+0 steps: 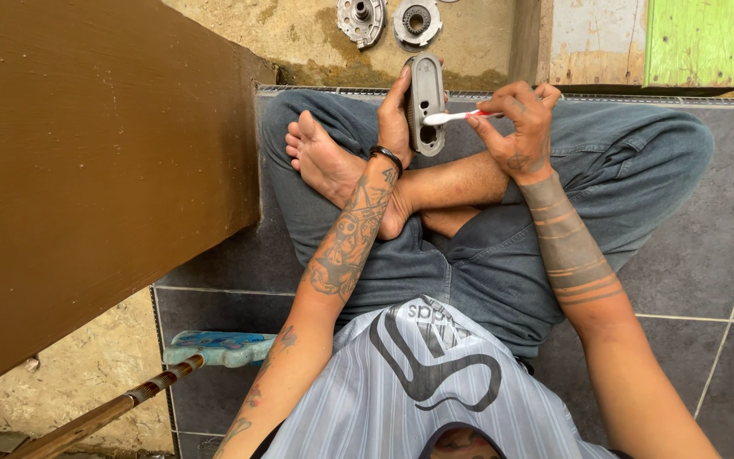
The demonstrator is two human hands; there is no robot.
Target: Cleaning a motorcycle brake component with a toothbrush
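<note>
Scrubbing is underway: my left hand (395, 115) grips the grey metal housing (426, 104) upright above my crossed legs, my right hand (522, 127) pinches the toothbrush (456, 116) against it; next, steady strokes into its recess.

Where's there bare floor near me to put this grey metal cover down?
Bare grey tile lies to the right of the right knee. A smaller tiled patch sits between the left knee and the brown wooden panel. Ahead, the concrete beside the two round metal parts is partly free. The lap, around the cover, is crowded.
</note>
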